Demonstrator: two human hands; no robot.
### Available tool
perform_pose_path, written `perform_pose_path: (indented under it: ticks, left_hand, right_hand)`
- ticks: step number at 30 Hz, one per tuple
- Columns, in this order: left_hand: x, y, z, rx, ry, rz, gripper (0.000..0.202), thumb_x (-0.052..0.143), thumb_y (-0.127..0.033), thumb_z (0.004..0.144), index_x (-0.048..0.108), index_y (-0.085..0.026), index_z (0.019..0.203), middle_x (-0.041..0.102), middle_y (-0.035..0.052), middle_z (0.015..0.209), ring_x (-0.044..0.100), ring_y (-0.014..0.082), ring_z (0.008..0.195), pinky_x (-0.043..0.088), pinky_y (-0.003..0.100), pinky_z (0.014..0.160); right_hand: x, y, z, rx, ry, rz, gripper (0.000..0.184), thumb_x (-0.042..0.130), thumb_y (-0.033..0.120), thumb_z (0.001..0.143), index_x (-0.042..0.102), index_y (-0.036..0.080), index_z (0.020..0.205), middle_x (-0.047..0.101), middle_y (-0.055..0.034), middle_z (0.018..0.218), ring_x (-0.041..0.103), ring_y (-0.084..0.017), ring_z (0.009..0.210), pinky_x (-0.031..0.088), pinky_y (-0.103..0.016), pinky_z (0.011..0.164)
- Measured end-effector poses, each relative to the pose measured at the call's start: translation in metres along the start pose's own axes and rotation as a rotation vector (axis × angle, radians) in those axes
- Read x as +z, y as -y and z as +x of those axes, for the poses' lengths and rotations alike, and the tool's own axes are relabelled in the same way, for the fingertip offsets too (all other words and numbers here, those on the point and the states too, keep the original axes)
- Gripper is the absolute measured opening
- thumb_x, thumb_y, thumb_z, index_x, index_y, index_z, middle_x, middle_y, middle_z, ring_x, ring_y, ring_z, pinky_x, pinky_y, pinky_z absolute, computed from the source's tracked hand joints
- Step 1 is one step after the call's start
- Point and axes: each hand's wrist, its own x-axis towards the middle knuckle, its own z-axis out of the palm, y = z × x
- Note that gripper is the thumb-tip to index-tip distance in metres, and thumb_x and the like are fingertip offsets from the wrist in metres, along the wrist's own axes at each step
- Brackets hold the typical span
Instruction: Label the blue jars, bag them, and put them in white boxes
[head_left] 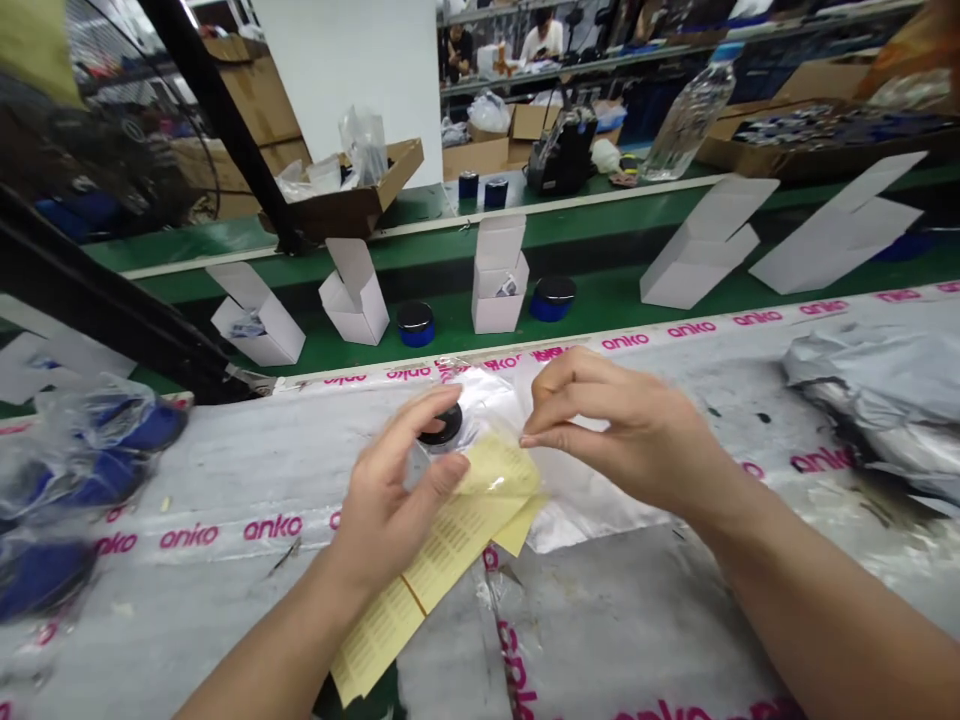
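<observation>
My left hand (394, 490) curves round a black-lidded jar (442, 428), fingers on the far side and thumb on the near side. Clear plastic (491, 480), apparently a bag, spreads from the jar over the top of some yellow label sheets (450, 545). Those sheets lie slantwise under my left hand, with rows of small print. To the right, my right hand (622, 420) pinches thumb and fingertips together at the edge of the clear plastic. White plastic film (592, 500) lies beneath my right hand.
Open white boxes (499, 300) stand along the green ledge, with blue jars (553, 300) between some. Bagged blue jars (112, 465) lie at left. A grey plastic bundle (885, 400) sits at right. Behind are a water bottle (691, 115), cardboard trays and people. A black post (232, 130) rises at left.
</observation>
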Motion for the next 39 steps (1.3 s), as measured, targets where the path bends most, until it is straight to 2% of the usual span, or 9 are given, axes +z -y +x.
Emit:
perform_pose_path:
  ticks: [3, 8, 13, 19, 23, 26, 32, 35, 39]
  left_hand:
    - [0.01, -0.01, -0.001, -0.136, 0.02, -0.17, 0.057, 0.078, -0.037, 0.087, 0.057, -0.034, 0.14, 0.069, 0.0058, 0.132, 0.062, 0.0267, 0.127, 0.053, 0.042, 0.105]
    - [0.011, -0.022, 0.004, -0.371, -0.078, -0.443, 0.037, 0.086, -0.027, 0.077, 0.071, -0.025, 0.111, 0.072, -0.0018, 0.074, 0.07, 0.0155, 0.073, 0.06, 0.031, 0.078]
    - [0.005, -0.022, 0.008, -0.533, -0.007, -0.594, 0.036, 0.095, -0.031, 0.062, 0.073, -0.019, 0.088, 0.065, -0.0024, 0.066, 0.062, 0.0107, 0.06, 0.053, 0.023, 0.058]
    - [-0.004, -0.012, 0.006, -0.472, -0.011, -0.531, 0.046, 0.088, -0.051, 0.069, 0.059, -0.016, 0.061, 0.052, -0.002, 0.065, 0.048, 0.0084, 0.058, 0.041, 0.021, 0.051]
    - [-0.013, -0.012, 0.007, -0.329, -0.013, -0.552, 0.048, 0.087, -0.05, 0.072, 0.056, -0.017, 0.058, 0.063, 0.0058, 0.09, 0.06, 0.0167, 0.08, 0.048, 0.026, 0.059]
    - [-0.018, -0.017, 0.005, -0.331, 0.12, -0.718, 0.041, 0.084, -0.043, 0.078, 0.054, -0.018, 0.065, 0.067, 0.0046, 0.085, 0.064, 0.0186, 0.082, 0.052, 0.03, 0.067]
    - [-0.023, -0.024, 0.005, -0.631, 0.298, -0.924, 0.038, 0.081, -0.045, 0.081, 0.053, -0.019, 0.077, 0.048, -0.0069, 0.051, 0.038, 0.0054, 0.044, 0.033, 0.016, 0.046]
    - [-0.028, -0.021, 0.009, -0.822, 0.319, -0.786, 0.039, 0.087, -0.044, 0.073, 0.06, -0.017, 0.082, 0.056, -0.0038, 0.06, 0.044, 0.0055, 0.048, 0.033, 0.016, 0.047]
    - [-0.033, -0.018, 0.014, -0.822, 0.32, -0.566, 0.036, 0.085, -0.044, 0.074, 0.065, -0.015, 0.079, 0.059, -0.0016, 0.066, 0.051, 0.007, 0.054, 0.038, 0.017, 0.05]
  right_hand:
    - [0.007, 0.01, -0.001, -0.196, -0.032, -0.091, 0.021, 0.061, 0.015, 0.095, 0.072, 0.027, 0.082, 0.067, -0.0043, 0.084, 0.062, -0.02, 0.083, 0.05, -0.036, 0.075]
    - [0.011, 0.02, -0.001, -0.26, -0.084, -0.145, 0.02, 0.059, 0.012, 0.094, 0.068, 0.028, 0.086, 0.071, -0.0054, 0.1, 0.067, -0.023, 0.097, 0.053, -0.04, 0.085]
    - [0.019, 0.024, -0.001, -0.254, -0.035, -0.024, 0.021, 0.056, 0.006, 0.093, 0.064, 0.026, 0.09, 0.074, -0.0035, 0.095, 0.068, -0.021, 0.094, 0.054, -0.039, 0.086]
    - [0.032, 0.021, -0.006, 0.207, -0.052, 0.271, 0.006, 0.068, 0.021, 0.091, 0.066, 0.026, 0.094, 0.069, -0.0006, 0.082, 0.066, -0.018, 0.076, 0.054, -0.03, 0.067]
    - [0.031, 0.026, -0.004, 0.327, 0.105, 0.399, 0.01, 0.066, 0.03, 0.093, 0.075, 0.025, 0.093, 0.071, -0.0033, 0.084, 0.064, -0.018, 0.077, 0.05, -0.031, 0.067]
    - [0.03, 0.031, -0.004, 0.527, 0.187, 0.71, 0.024, 0.072, 0.043, 0.088, 0.071, 0.021, 0.078, 0.065, -0.0024, 0.073, 0.058, -0.016, 0.066, 0.045, -0.028, 0.059]
    - [0.037, 0.034, -0.007, 0.779, 0.319, 1.269, 0.036, 0.079, 0.048, 0.082, 0.061, 0.018, 0.073, 0.057, -0.0001, 0.069, 0.051, -0.012, 0.061, 0.041, -0.025, 0.059]
    - [0.041, 0.031, -0.004, 0.764, 0.183, 1.321, 0.033, 0.078, 0.046, 0.082, 0.061, 0.019, 0.076, 0.06, -0.0023, 0.08, 0.056, -0.015, 0.073, 0.047, -0.027, 0.07]
    - [0.046, 0.024, -0.001, 0.724, 0.112, 1.177, 0.036, 0.075, 0.045, 0.085, 0.055, 0.02, 0.069, 0.056, 0.0013, 0.069, 0.053, -0.012, 0.063, 0.046, -0.026, 0.064]
